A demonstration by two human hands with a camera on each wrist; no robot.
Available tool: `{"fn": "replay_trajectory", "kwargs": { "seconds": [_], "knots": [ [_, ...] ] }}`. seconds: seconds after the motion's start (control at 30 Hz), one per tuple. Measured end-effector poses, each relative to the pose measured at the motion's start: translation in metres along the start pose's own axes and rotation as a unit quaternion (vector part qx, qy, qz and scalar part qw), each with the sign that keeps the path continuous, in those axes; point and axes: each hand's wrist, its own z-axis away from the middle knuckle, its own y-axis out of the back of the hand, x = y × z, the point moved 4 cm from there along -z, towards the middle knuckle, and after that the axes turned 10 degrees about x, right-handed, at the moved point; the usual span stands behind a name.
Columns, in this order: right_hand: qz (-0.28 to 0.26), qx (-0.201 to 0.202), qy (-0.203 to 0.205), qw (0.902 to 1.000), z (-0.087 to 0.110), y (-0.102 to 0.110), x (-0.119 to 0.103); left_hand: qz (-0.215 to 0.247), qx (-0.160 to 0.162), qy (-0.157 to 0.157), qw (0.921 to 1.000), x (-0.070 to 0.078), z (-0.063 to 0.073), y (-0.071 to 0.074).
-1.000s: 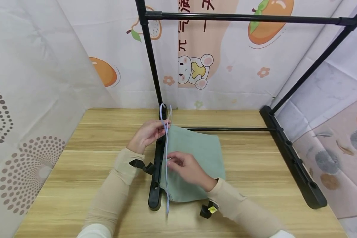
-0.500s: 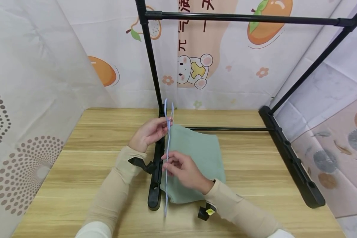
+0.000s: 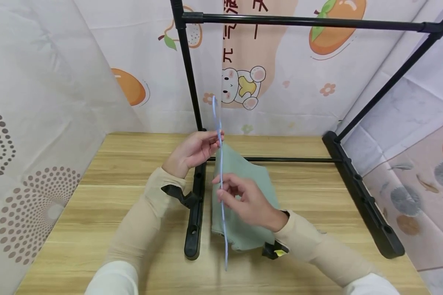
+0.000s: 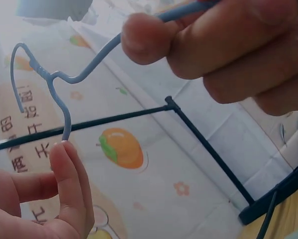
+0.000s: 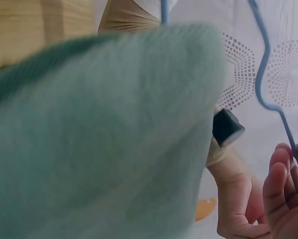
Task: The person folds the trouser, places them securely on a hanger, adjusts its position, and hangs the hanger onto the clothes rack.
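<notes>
A thin blue wire clothes hanger (image 3: 222, 221) stands almost edge-on in the head view, its hook (image 4: 17, 74) pointing away from me. My left hand (image 3: 195, 151) pinches it near the neck. Nearer me, my right hand (image 3: 249, 200) pinches its other side between thumb and fingers. Just right of the hanger is a sage-green cloth (image 3: 256, 176), partly covered by the right hand. In the right wrist view the cloth (image 5: 104, 134) fills much of the picture, blurred. Whether it is attached to the hanger cannot be told.
A black rack surrounds the work, with a top bar (image 3: 302, 21), a low crossbar (image 3: 291, 159), a left foot (image 3: 193, 229) close to the left forearm and a right foot (image 3: 365, 196). Wooden tabletop (image 3: 140, 180) lies beneath. Printed curtains (image 3: 280, 106) enclose the back and sides.
Both hands have moved right with the hanger, which has also risen and turned more edge-on. The cloth's left side has shifted right, away from the rack's left foot.
</notes>
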Motion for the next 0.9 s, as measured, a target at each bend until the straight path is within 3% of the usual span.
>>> {"fn": "replay_trajectory", "kwargs": {
  "seconds": [0.37,0.63,0.77,0.9],
  "knots": [
    [0.019,-0.003,0.032,0.9993,-0.022,0.054,-0.049,0.012,0.017,-0.036,0.9991,0.028,-0.002,-0.050],
    [0.075,-0.023,-0.035,0.9963,-0.029,0.097,-0.076,0.028,0.045,-0.033,0.9980,0.040,-0.010,-0.078],
    [0.163,-0.051,-0.062,0.9833,-0.041,0.117,-0.083,0.040,0.059,-0.051,0.9961,0.047,-0.014,-0.087],
    [0.261,-0.085,-0.078,0.9584,-0.055,0.135,-0.087,0.063,0.070,-0.069,0.9932,0.053,-0.016,-0.092]
  ]
}}
